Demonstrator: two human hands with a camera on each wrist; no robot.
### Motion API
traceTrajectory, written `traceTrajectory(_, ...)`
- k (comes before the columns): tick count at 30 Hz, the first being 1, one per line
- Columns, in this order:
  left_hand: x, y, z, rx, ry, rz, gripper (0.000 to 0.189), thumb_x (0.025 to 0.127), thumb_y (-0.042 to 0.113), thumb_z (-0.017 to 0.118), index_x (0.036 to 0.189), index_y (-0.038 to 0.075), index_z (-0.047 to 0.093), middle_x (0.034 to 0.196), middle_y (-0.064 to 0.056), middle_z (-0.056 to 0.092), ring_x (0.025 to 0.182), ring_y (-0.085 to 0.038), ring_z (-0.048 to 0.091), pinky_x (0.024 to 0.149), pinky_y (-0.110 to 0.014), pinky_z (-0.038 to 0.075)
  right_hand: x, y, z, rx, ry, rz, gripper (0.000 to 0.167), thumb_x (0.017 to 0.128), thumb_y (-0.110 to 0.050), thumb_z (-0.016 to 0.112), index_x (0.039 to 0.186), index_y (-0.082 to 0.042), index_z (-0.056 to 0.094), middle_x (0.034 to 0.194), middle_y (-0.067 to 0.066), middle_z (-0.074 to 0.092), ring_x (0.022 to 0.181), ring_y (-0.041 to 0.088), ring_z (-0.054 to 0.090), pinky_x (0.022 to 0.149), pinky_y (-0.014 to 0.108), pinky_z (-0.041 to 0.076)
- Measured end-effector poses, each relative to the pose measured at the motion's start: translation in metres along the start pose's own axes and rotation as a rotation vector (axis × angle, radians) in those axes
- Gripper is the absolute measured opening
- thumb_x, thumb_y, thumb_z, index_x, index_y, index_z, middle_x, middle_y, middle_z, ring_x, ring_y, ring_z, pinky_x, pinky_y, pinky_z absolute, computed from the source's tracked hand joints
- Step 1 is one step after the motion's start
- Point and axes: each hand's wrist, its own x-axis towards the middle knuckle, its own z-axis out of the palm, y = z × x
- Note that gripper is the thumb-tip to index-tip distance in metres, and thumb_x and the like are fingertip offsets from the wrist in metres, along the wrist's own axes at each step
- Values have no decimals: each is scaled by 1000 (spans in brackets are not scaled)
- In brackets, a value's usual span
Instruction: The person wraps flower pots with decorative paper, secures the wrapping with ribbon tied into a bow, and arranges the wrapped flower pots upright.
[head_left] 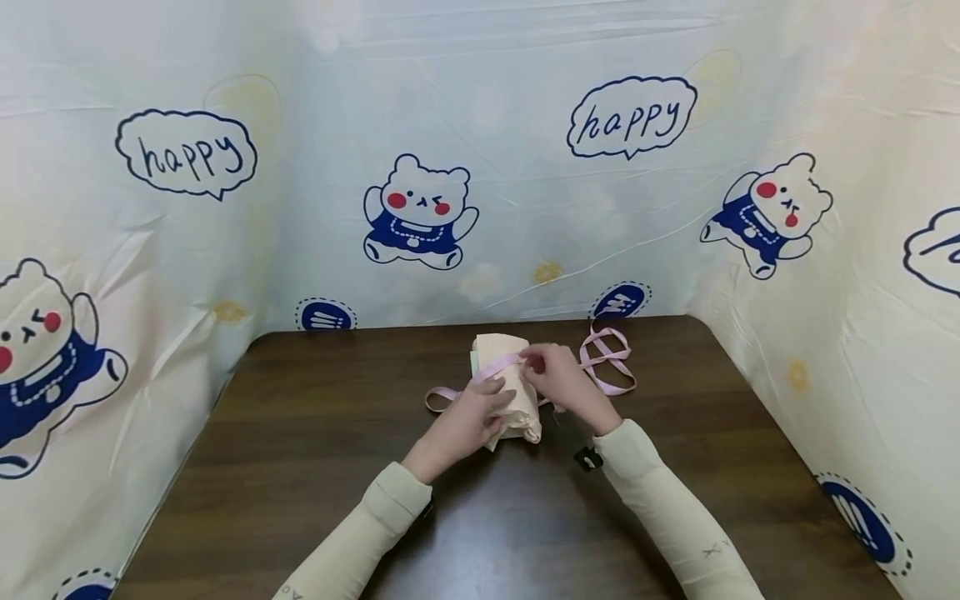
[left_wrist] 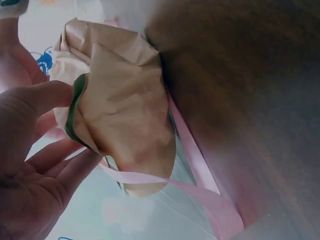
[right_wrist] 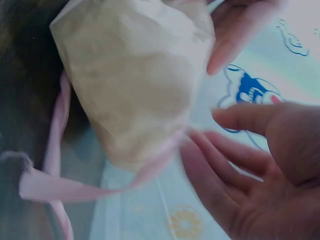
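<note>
A tan paper-wrapped package (head_left: 513, 400) lies on the table, its near end crumpled and folded. Across its top runs a pink ribbon (head_left: 497, 367), which also passes down the sides. My left hand (head_left: 467, 417) rests on the left of the package, fingers spread near the ribbon. In the left wrist view, that thumb lies against a dark green edge (left_wrist: 75, 110) in the paper fold. At the package's upper right is my right hand (head_left: 562, 379). The right wrist view shows its fingers (right_wrist: 205, 170) extended with tips at the ribbon, and its thumb (right_wrist: 245, 119) standing apart.
A loose length of ribbon (head_left: 615, 387) loops on the table right of the package, and a smaller loop (head_left: 438, 398) lies to its left. The brown wooden table (head_left: 322, 467) backs onto a pale printed curtain (head_left: 517, 167), which also hangs on both sides.
</note>
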Motion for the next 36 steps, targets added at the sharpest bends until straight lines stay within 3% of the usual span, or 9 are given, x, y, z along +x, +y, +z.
traceTrajectory(2, 0, 2, 0, 33, 15, 30, 42, 84, 0, 77, 125, 3, 70, 130, -21, 66, 128, -35, 60, 103, -45, 51, 6, 2, 5, 18, 74, -2, 31, 92, -5, 72, 122, 2, 70, 102, 17, 66, 86, 29, 63, 74, 40, 54)
traceTrajectory(4, 1, 3, 1, 59, 23, 45, 40, 84, 0, 78, 124, 3, 71, 130, -20, 66, 127, -35, 60, 104, -46, 50, 11, 4, 10, 49, 94, -10, 32, 92, -4, 73, 123, 2, 69, 107, 18, 63, 90, 32, 62, 78, 42, 54)
traceTrajectory(8, 0, 3, 4, 85, 28, 39, 39, 84, 3, 78, 123, 4, 72, 132, -20, 66, 130, -33, 59, 105, -45, 49, 18, 10, 19, 102, 10, -9, 18, 95, -7, 70, 112, 0, 71, 102, 14, 67, 89, 24, 65, 79, 37, 57)
traceTrajectory(11, 1, 2, 5, 91, 31, 37, 40, 83, 3, 79, 122, 5, 72, 132, -19, 66, 130, -32, 59, 105, -44, 49, 20, 13, 19, 128, -38, -5, 6, 96, -8, 70, 97, -3, 72, 87, 8, 69, 78, 18, 64, 71, 31, 54)
traceTrajectory(13, 2, 2, 6, 82, 38, 39, 40, 82, 2, 79, 121, 4, 73, 130, -19, 67, 129, -32, 60, 106, -44, 49, 19, 15, 16, 139, -38, -1, 6, 96, -9, 69, 92, -6, 72, 81, 5, 68, 72, 15, 61, 65, 29, 52)
traceTrajectory(17, 4, 3, 6, 57, 45, 12, 40, 80, 1, 79, 119, 2, 74, 126, -20, 69, 127, -33, 61, 105, -45, 50, 12, 24, 4, 134, -9, -3, 7, 96, -10, 70, 90, -9, 73, 78, 2, 67, 68, 13, 58, 62, 27, 50)
traceTrajectory(24, -1, 2, 6, 38, 48, -66, 41, 79, -2, 77, 120, 3, 74, 130, -22, 66, 112, -29, 69, 87, -37, 58, -11, 48, -25, 147, 39, -26, 7, 96, -10, 70, 93, -4, 72, 80, 9, 70, 69, 16, 62, 64, 27, 51)
traceTrajectory(31, -5, 1, 7, 50, 70, -92, 40, 79, -2, 75, 119, 4, 74, 128, -21, 68, 126, -31, 62, 86, -56, 56, -30, 59, -59, 133, 157, -36, 7, 97, -9, 69, 96, -2, 71, 86, 13, 69, 76, 23, 65, 69, 25, 53)
traceTrajectory(36, -5, 0, 8, 50, 78, -99, 40, 80, 0, 76, 119, 4, 75, 127, -20, 69, 127, -31, 62, 85, -57, 57, -43, 61, -75, 229, 142, -86, 8, 99, -10, 67, 98, -3, 69, 97, 15, 70, 80, 31, 65, 72, 23, 53)
